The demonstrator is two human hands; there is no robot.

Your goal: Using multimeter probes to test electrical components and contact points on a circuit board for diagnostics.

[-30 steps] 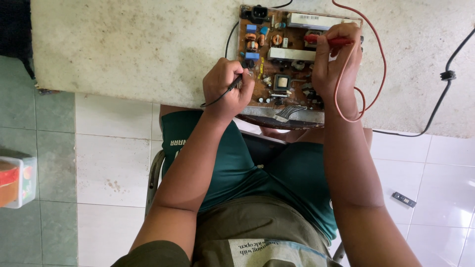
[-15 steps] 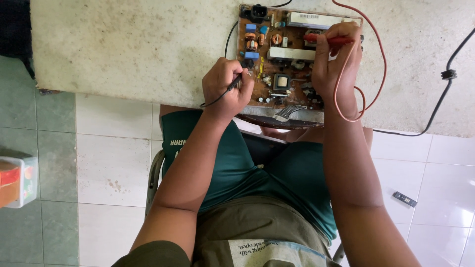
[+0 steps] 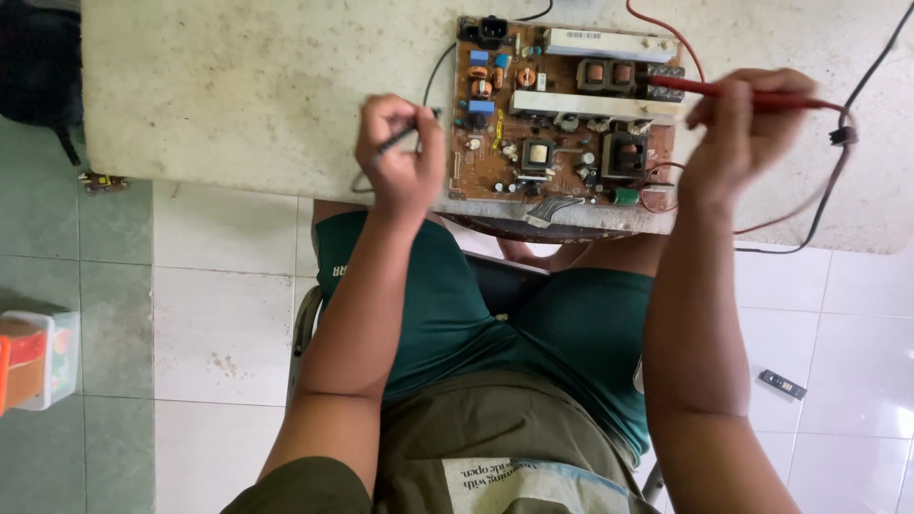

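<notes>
Two probes (one black (image 3: 400, 138), one red (image 3: 733, 92)), one circuit board (image 3: 562, 114)

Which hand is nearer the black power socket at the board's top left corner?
Left. The left hand, holding a black probe, sits just left of and below the black power socket. The right hand, holding a red probe, is past the circuit board's far right edge.
</notes>
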